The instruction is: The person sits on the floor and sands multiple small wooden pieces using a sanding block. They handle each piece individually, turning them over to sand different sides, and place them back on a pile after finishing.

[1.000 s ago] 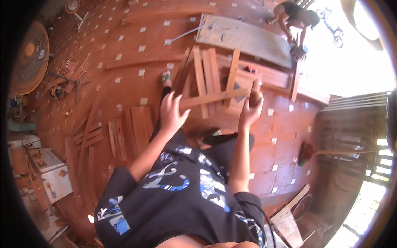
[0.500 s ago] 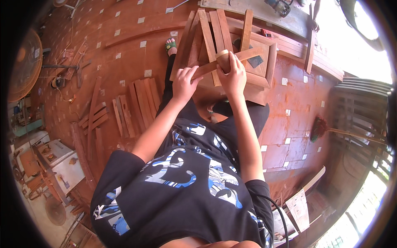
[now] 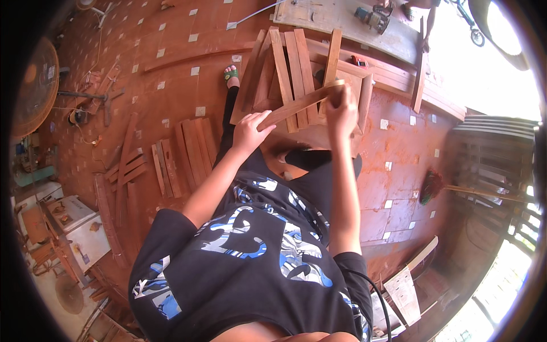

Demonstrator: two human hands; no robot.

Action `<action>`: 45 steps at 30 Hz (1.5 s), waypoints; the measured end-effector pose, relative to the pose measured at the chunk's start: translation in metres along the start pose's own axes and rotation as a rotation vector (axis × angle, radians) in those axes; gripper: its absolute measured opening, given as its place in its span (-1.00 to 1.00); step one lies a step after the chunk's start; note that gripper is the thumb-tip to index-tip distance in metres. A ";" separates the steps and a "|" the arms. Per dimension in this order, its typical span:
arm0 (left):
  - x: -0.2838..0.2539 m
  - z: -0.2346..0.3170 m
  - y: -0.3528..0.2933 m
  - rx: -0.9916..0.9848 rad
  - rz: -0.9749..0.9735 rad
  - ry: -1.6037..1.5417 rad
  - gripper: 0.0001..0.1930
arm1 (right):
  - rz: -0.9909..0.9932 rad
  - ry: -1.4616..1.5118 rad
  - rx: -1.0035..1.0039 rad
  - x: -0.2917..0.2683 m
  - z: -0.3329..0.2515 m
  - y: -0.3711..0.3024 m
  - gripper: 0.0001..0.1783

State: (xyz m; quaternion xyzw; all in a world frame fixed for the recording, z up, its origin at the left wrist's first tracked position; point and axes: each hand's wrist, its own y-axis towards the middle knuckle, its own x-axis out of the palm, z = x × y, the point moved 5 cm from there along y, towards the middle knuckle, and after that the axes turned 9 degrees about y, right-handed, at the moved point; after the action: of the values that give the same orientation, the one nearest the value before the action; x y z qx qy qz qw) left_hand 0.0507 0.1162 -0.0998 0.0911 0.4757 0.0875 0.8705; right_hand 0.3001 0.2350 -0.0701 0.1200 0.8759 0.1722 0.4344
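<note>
My left hand (image 3: 250, 131) is closed round the near end of a narrow wooden slat (image 3: 297, 106), which slants up to the right over a wooden panelled piece (image 3: 364, 105). At the slat's far end my right hand (image 3: 342, 108) is closed on a tan, curved piece, like folded sandpaper (image 3: 337, 83), pressed to the wood. Only its pale edge shows, and my fingers hide the rest. Several more slats (image 3: 283, 74) lie under the held one, their far ends pointing away from me.
Wooden strips (image 3: 196, 145) lie on the tiled floor at left. Long planks (image 3: 421, 88) and a pale board with a power tool (image 3: 373, 20) are at the far right, where another person's hand (image 3: 425, 44) touches an upright strip. A broom (image 3: 433, 188) lies right; a fan (image 3: 37, 88) stands left.
My right hand has slid the tan piece along the slat, away from my left hand to its far right end. My left hand keeps its hold. The view has shifted slightly.
</note>
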 end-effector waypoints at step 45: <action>0.005 -0.013 -0.001 -0.094 0.083 -0.017 -0.53 | -0.182 0.089 0.059 0.033 -0.007 0.022 -0.33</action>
State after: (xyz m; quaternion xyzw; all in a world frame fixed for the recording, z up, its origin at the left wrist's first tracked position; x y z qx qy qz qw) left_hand 0.0422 0.1173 -0.1113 0.0706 0.4596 0.1450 0.8734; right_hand 0.2758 0.2654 -0.0809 0.0449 0.9063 0.1115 0.4052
